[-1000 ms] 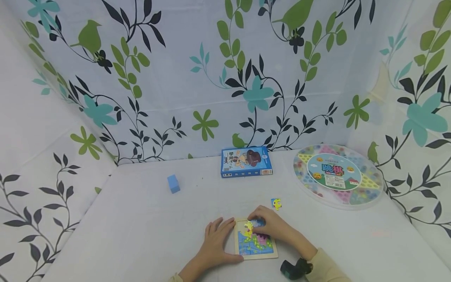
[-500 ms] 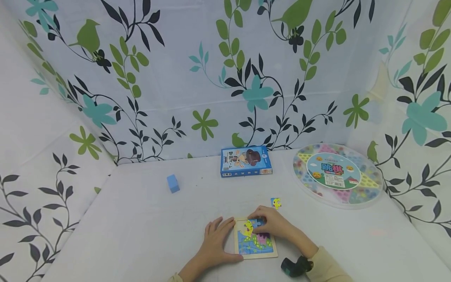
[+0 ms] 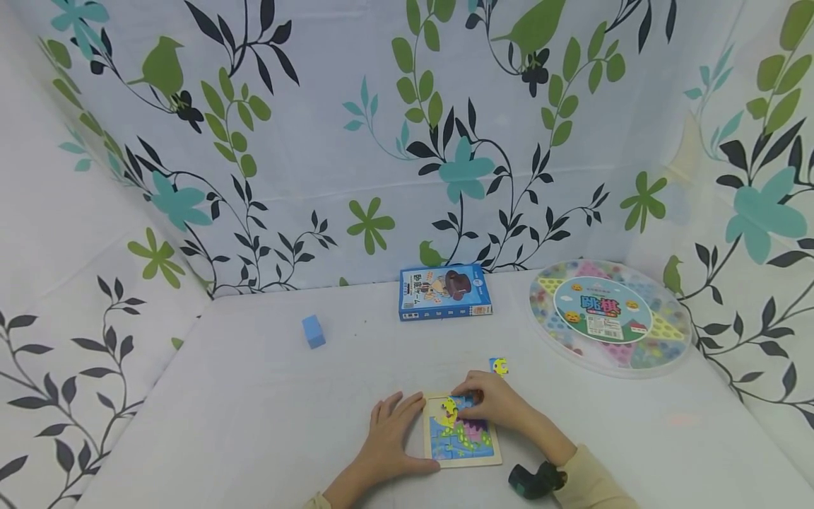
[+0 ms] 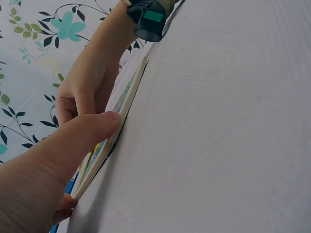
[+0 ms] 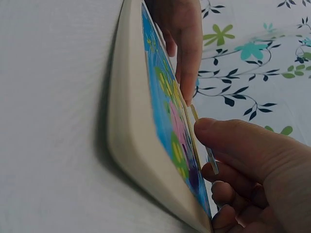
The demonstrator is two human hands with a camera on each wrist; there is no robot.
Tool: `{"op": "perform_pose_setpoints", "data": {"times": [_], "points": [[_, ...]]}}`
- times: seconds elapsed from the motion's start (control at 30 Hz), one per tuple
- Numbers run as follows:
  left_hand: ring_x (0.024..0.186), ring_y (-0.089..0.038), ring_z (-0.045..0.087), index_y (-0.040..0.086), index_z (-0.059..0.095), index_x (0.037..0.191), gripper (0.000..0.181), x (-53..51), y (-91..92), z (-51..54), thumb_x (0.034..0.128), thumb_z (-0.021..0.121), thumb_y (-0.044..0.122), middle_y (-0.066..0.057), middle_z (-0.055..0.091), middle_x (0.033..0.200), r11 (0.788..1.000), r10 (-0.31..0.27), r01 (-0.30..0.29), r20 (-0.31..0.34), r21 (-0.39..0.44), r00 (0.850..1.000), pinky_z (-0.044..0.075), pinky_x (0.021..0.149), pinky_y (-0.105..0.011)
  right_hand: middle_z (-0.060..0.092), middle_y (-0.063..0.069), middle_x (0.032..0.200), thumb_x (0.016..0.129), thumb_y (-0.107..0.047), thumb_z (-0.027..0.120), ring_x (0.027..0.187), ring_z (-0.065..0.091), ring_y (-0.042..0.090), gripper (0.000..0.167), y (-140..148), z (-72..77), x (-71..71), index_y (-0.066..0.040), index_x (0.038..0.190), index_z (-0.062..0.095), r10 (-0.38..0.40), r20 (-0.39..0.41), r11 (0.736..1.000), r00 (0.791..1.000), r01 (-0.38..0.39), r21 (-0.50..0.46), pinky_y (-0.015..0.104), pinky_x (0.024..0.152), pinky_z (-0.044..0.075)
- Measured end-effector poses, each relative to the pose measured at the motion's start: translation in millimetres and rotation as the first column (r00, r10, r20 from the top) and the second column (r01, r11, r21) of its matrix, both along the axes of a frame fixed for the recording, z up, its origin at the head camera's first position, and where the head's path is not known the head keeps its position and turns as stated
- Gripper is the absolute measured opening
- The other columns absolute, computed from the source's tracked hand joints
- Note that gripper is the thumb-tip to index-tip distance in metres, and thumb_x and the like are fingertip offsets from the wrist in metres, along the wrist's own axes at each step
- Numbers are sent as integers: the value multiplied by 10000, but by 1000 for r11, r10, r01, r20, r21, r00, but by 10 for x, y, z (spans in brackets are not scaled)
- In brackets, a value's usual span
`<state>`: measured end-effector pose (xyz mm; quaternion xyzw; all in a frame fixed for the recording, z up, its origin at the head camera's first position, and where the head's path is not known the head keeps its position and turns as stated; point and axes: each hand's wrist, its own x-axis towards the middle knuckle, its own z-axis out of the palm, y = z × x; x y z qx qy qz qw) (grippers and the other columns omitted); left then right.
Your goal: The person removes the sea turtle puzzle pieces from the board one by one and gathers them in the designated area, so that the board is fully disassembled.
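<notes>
A small jigsaw puzzle [image 3: 459,445] in a pale wooden frame lies on the white table in the head view, mostly filled with blue, green and pink pieces. Along its left side my left hand [image 3: 391,442] grips the frame, thumb at the lower corner and a fingertip at the upper one. Above the puzzle's upper part, my right hand [image 3: 492,403] pinches a puzzle piece [image 5: 212,160] between thumb and finger. Seen edge-on in the right wrist view, that piece is tilted just off the picture surface. My fingers partly hide the puzzle's top right.
A loose yellow and blue puzzle piece [image 3: 499,365] lies beyond my right hand. Farther back are a blue game box [image 3: 445,293], a round Chinese checkers set [image 3: 610,318] and a small blue block [image 3: 314,331]. A patterned curtain hangs behind the table.
My right hand has shifted very slightly to the right with the pinched piece over the puzzle. The left hand and the frame stay where they were.
</notes>
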<state>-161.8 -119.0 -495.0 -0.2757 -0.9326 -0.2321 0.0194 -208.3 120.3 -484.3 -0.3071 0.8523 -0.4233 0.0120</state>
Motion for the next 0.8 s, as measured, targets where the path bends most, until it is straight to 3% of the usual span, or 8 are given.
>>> {"op": "perform_pose_setpoints", "data": {"times": [0.27,0.5,0.8], "points": [[1268,-323,193,131,403,1340,947,-2,-2,-17,618,600,711,8,350,1391,1000,0,0,-6,-3,1000,79,965,-593,529,-67,746,732,-158,738,646,464,79,239,4,8,1,-85,953,679,-11,-9,1000,1000,11,-23,213,569,424],[1264,-327,203,126,412,1334,944,-10,15,-7,614,609,705,-5,360,1386,1000,-5,5,-32,7,999,85,962,-594,475,-77,751,753,-196,721,668,434,80,329,63,66,-25,-46,1037,650,-36,-17,999,999,36,-6,208,569,404],[1250,-332,222,121,410,1335,955,14,-3,2,606,617,703,-8,370,1375,1000,-3,3,-32,-4,999,103,958,-593,549,-60,802,756,-136,720,659,456,120,274,169,119,-77,-23,997,654,-8,-119,998,993,1,-58,210,547,408]]}}
